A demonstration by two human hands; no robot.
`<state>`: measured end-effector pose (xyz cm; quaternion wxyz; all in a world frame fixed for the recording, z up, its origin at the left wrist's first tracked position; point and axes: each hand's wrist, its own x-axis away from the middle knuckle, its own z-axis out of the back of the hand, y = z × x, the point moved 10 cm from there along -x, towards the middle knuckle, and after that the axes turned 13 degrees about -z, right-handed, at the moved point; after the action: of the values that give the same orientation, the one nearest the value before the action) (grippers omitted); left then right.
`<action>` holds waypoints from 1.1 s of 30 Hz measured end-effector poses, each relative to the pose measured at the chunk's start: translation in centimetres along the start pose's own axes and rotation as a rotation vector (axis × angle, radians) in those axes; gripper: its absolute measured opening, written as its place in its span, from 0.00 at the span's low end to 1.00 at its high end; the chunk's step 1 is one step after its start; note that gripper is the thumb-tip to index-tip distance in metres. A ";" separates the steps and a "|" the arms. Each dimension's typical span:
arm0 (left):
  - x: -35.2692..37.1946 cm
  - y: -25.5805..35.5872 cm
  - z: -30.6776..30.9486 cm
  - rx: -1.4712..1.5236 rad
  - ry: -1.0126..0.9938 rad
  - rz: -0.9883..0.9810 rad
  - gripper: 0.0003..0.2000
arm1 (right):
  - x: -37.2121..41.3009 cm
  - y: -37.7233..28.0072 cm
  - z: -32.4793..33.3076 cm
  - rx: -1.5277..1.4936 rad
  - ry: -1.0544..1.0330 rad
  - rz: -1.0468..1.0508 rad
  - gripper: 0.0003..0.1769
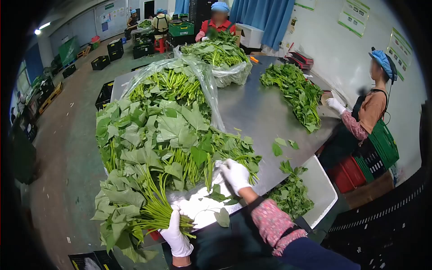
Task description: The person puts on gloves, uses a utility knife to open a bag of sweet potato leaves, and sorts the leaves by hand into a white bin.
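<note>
Nearest, the left hand (176, 237) has its grip clamped round the stems of a leafy bundle (135, 211), which overhangs the tabletop's (256, 112) near edge. Best to squeeze low on the stems (leaves bruise easily, I'd judge). Just beyond, the right hand (235, 174) curls into the big pile (166, 135); whether it pinches anything, I cannot tell. Bare steel opens rightward. Farther off lie a co-worker's greens (294, 92).
</note>
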<state>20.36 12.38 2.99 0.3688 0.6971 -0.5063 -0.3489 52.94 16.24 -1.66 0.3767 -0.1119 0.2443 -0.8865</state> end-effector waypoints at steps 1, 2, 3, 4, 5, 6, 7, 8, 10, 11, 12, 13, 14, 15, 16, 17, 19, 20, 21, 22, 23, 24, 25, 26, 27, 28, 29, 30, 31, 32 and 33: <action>0.1 -0.1 0.3 -0.007 0.028 0.018 0.04 | 0.8 0.8 1.7 -0.086 0.081 0.060 0.13; 0.3 -0.2 0.5 -0.016 0.052 0.042 0.04 | 2.0 0.5 4.1 -0.192 0.186 0.172 0.16; 0.7 -0.2 0.0 -0.018 0.042 0.096 0.04 | 3.8 0.6 6.7 -0.295 0.294 0.276 0.22; 1.0 0.0 -0.8 -0.021 0.028 0.153 0.04 | 4.3 2.2 7.1 -0.374 -0.008 -0.058 0.35; 1.4 -0.1 -1.5 -0.024 0.011 0.210 0.04 | 5.7 1.7 9.0 -0.578 -0.028 -0.047 0.38; 1.6 -0.4 -1.8 -0.016 0.017 0.165 0.05 | 6.9 1.3 10.5 -0.765 -0.055 -0.048 0.37; 1.9 -1.3 -2.5 0.001 -0.008 0.159 0.05 | 7.7 1.1 11.3 -0.953 -0.081 -0.043 0.36; 2.3 -2.2 -3.0 0.018 -0.028 0.150 0.05 | 8.0 1.3 11.0 -1.005 -0.121 -0.012 0.34; 2.9 -2.4 -4.4 0.037 -0.068 0.116 0.06 | 9.2 1.3 10.0 -1.051 -0.184 -0.002 0.26; 3.3 -2.1 -5.5 0.037 -0.076 0.157 0.05 | 10.0 0.7 9.9 -1.149 -0.194 0.002 0.20; 3.4 -1.9 -6.1 0.031 -0.095 0.147 0.05 | 10.8 0.1 10.0 -1.076 -0.162 0.014 0.18; 3.4 -1.8 -6.6 0.024 -0.112 0.135 0.05 | 11.5 -0.5 10.0 -1.005 -0.132 0.029 0.16; 3.5 -2.1 -6.7 0.026 -0.110 0.149 0.05 | 12.3 -1.5 10.3 -0.905 -0.081 0.089 0.14; 3.3 -2.4 -6.9 0.036 -0.132 0.139 0.06 | 12.9 -2.3 10.4 -0.798 -0.014 0.180 0.13; 3.3 -2.4 -7.3 0.074 -0.140 0.170 0.08 | 13.8 -3.7 11.0 -0.693 0.092 0.308 0.13; 3.3 -2.3 -7.7 0.113 -0.146 0.200 0.10 | 15.1 -5.3 11.6 -0.588 0.198 0.436 0.13; 2.9 -2.3 -8.0 0.152 -0.184 0.191 0.10 | 16.7 -7.3 11.0 -0.434 0.177 0.535 0.14; 2.7 -2.3 -7.8 0.173 -0.179 0.200 0.11 | 17.0 -8.1 11.0 -0.426 0.176 0.566 0.15; 2.6 -2.5 -7.6 0.193 -0.181 0.215 0.11 | 17.4 -8.6 11.0 -0.417 0.179 0.590 0.15; 2.4 -2.5 -7.2 0.181 -0.181 0.203 0.11 | 17.8 -9.3 11.0 -0.357 0.191 0.646 0.15; 2.2 -2.5 -7.0 0.171 -0.188 0.197 0.11 | 18.2 -9.7 11.0 -0.293 0.209 0.694 0.15; 2.3 -2.7 -6.7 0.159 -0.199 0.197 0.11 | 18.6 -9.9 10.8 -0.226 0.227 0.734 0.15; 2.3 -2.8 -6.4 0.152 -0.193 0.201 0.11 | 18.6 -9.9 10.6 -0.220 0.206 0.737 0.15; 2.3 -3.0 -6.2 0.146 -0.185 0.204 0.11 | 18.5 -9.9 10.3 -0.213 0.185 0.743 0.14; 2.4 -3.2 -6.0 0.142 -0.176 0.208 0.11 | 18.4 -9.9 10.1 -0.204 0.163 0.750 0.14; 2.3 -2.9 -5.9 0.117 -0.166 0.200 0.11 | 18.0 -9.8 9.9 -0.220 0.095 0.719 0.12; 2.2 -2.6 -6.0 0.120 -0.170 0.187 0.11 | 17.2 -9.3 9.5 -0.318 -0.038 0.655 0.12; 2.1 -2.3 -6.0 0.122 -0.175 0.177 0.11 | 16.5 -8.7 9.0 -0.415 -0.171 0.584 0.12; 2.0 -2.1 -5.9 0.123 -0.180 0.170 0.10 | 16.0 -8.1 8.3 -0.512 -0.301 0.507 0.12; 2.2 -2.6 -5.6 0.056 -0.226 0.175 0.10 | 14.8 -7.0 7.7 -0.638 -0.375 0.392 0.13; 2.6 -3.0 -5.4 0.019 -0.261 0.224 0.09 | 13.9 -6.4 7.9 -0.624 -0.328 0.298 0.14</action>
<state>27.00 11.37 2.75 0.3301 0.5884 -0.6277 -0.3883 42.44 7.21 8.63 0.4833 -0.3247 0.4525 -0.6755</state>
